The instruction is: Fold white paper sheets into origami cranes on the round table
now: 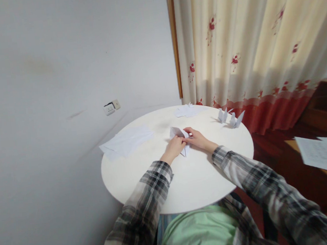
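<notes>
A partly folded white paper piece (179,133) lies near the middle of the round white table (186,182). My left hand (175,146) and my right hand (197,137) meet over it, both with fingers pinched on its folds. Two finished white paper cranes (230,118) stand at the table's far right edge, apart from my hands.
A stack of white sheets (126,141) overhangs the table's left edge. Crumpled white paper (188,110) lies at the far rim. A flowered curtain (254,44) hangs behind, a wall socket (111,106) sits at left, and papers (325,153) rest on a wooden surface at right.
</notes>
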A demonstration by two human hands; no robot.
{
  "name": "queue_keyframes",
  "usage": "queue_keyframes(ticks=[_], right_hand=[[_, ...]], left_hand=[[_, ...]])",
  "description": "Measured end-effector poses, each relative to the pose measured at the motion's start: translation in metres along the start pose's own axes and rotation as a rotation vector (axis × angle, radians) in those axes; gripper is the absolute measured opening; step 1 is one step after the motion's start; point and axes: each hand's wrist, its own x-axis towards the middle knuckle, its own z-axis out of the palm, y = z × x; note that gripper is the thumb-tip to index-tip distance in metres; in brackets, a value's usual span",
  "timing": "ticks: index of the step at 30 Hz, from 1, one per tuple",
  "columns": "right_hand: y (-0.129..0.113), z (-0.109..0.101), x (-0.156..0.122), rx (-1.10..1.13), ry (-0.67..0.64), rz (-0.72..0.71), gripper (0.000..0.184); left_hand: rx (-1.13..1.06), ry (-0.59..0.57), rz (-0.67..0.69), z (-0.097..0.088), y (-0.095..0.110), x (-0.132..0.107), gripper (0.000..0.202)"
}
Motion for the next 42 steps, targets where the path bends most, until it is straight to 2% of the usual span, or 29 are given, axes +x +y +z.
queue_keyframes(ticks=[11,20,32,38,42], right_hand=[[-0.001,0.000,0.003,0.026,-0.021,-0.025,0.038],[0.005,0.000,0.004,0.031,0.025,0.002,0.031],[0.004,-0.003,0.004,-0.168,0.076,-0.003,0.030],[0.003,-0.005,0.003,-0.252,0.111,0.056,0.031],[0.003,-0.006,0.003,-0.300,0.107,0.093,0.025]], left_hand=[[-0.002,0.017,0.017,0.001,0.000,-0.001,0.030],[-0.013,0.032,0.042,-0.001,0.004,-0.001,0.033],[0.076,0.008,0.173,0.004,0.003,-0.002,0.034],[0.102,0.004,0.187,0.002,0.006,-0.004,0.039],[0.093,0.001,0.162,-0.002,0.010,-0.006,0.039]])
